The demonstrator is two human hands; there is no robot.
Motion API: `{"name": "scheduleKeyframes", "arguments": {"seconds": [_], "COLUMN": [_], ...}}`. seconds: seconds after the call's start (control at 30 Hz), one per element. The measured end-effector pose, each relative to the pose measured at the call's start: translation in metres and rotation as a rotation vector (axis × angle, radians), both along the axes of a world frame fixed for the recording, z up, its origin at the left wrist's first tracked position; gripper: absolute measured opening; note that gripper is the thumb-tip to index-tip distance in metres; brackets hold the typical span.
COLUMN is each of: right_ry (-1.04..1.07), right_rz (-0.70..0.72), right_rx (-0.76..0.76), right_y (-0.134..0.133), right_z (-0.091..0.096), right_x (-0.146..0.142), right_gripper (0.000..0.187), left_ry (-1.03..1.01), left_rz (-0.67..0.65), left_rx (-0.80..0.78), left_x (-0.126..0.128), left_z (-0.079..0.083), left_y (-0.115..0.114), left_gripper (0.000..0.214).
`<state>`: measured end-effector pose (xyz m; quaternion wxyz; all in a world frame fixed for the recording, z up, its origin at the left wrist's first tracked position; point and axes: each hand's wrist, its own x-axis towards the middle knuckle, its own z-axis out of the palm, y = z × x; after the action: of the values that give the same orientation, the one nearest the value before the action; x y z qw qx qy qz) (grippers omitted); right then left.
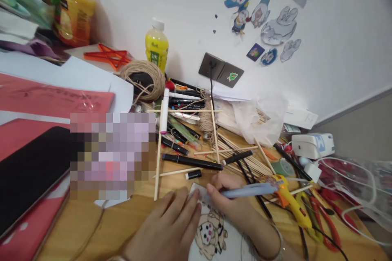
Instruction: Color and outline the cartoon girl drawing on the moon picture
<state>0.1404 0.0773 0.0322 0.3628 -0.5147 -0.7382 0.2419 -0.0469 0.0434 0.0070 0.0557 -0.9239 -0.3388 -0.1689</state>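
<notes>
My left hand [173, 224] lies flat with its fingers stretched over the left edge of a white sheet of paper [235, 244]. A cartoon figure [211, 232] is drawn on the sheet in black outline with pink and tan parts. At the sheet's top edge, my right hand [231, 204] is closed around a light-blue pen [251, 190], which slants out to the right. The pen's writing tip is hidden by my fingers. Just above my hands lie a black marker [192, 162], a black cap [193, 174] and thin wooden sticks [176, 172].
Right of my hands are a yellow glue gun [295, 208], red-handled pliers [326, 224] and white cables [372, 179]. A black phone-like slab [33, 171] lies left, near a blurred patch. Twine [143, 79] and a yellow drink bottle [157, 45] stand behind, before the wall with stickers.
</notes>
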Motion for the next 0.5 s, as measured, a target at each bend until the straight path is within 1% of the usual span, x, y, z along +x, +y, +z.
{"name": "scheduleKeyframes", "arguments": {"seconds": [0.07, 0.23, 0.5], "right_ry": [-0.073, -0.188, -0.313], "right_rz": [0.052, 0.150, 0.206], "right_rx": [0.031, 0.137, 0.207], "right_y": [0.0005, 0.0004, 0.0002], "right_z": [0.0003, 0.0041, 0.0067], "right_x": [0.0005, 0.0015, -0.0004], "right_gripper": [0.041, 0.039, 0.040], "left_ry": [0.000, -0.014, -0.018], "left_rz": [-0.013, 0.008, 0.019], "left_rx": [0.020, 0.030, 0.013], "left_x": [-0.0007, -0.0006, -0.0005], "left_z": [-0.0014, -0.0024, 0.0011], "left_y": [-0.0005, -0.0033, -0.0083], "left_gripper": [0.042, 0.040, 0.040]}}
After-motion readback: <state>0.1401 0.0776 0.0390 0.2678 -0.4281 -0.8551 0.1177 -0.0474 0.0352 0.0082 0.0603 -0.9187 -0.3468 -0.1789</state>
